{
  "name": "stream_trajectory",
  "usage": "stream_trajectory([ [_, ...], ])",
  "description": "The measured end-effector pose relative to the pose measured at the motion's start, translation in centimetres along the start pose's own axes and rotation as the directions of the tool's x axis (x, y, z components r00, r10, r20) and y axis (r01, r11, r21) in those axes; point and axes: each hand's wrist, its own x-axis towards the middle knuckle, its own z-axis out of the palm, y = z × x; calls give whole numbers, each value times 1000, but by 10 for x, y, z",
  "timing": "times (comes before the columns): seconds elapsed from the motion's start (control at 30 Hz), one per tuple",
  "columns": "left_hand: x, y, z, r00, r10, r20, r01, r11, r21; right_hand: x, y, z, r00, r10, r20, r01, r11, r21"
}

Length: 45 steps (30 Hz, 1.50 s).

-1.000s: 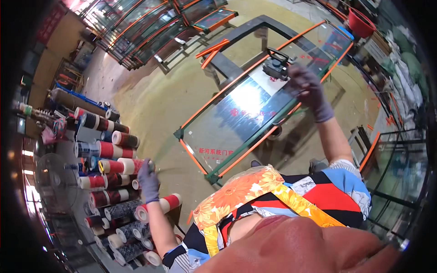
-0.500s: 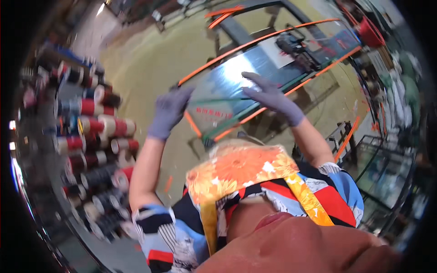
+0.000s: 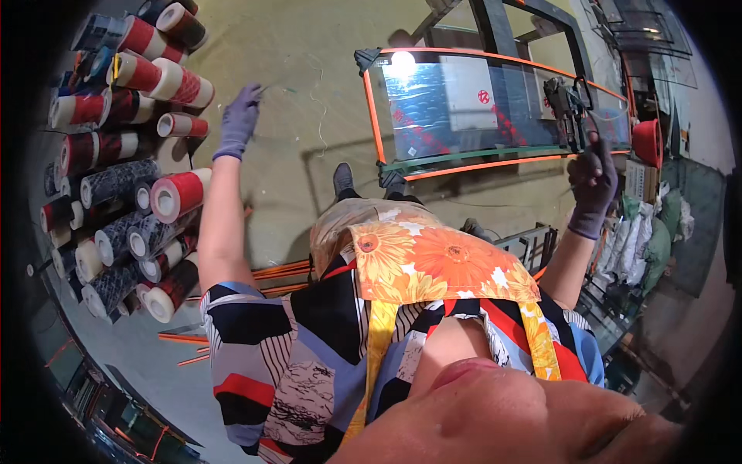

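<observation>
A black tool (image 3: 566,108) is seen just beyond the half-curled right fingers (image 3: 593,165); any grip by the left fingers (image 3: 250,94) cannot be told.

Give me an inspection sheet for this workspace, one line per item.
Surface: dark frame stand beneath the glass panel, on a yellowish floor.
Job's things: panel edged with orange strips, dark pieces at its near corners; black tool with a handle at its right part.
Clutter: rolls in red, white and dark colours stacked at left; loose orange strips below them.
Left hand: gloved, over floor beside the rolls; grip unclear.
Right hand: gloved, partly curled near the tool; contact unclear.
Cables: thin pale strand on floor; cord or scrap unclear.
Surroundings: red basin, white sacks at right.
</observation>
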Motion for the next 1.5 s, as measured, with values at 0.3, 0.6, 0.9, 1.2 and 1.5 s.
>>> stream_trajectory([
  [0.3,-46,102,155,726,-306,616,687,266,-676,46,120,77,899,424,-108,-414,745,-524],
  [0.6,-164,170,245,233,-280,931,936,-194,-293,74,215,29,822,474,-314,-567,638,-521],
  [0.9,-210,177,248,294,-294,910,896,-246,-369,23,247,27,777,599,-192,-614,656,-440],
  [1.2,-179,184,174,628,-238,741,746,456,-486,59,254,52,868,496,-12,-453,783,-426],
  [1.5,-106,197,155,824,-50,565,546,338,-766,6,274,5,855,511,-87,-510,798,-320],
])
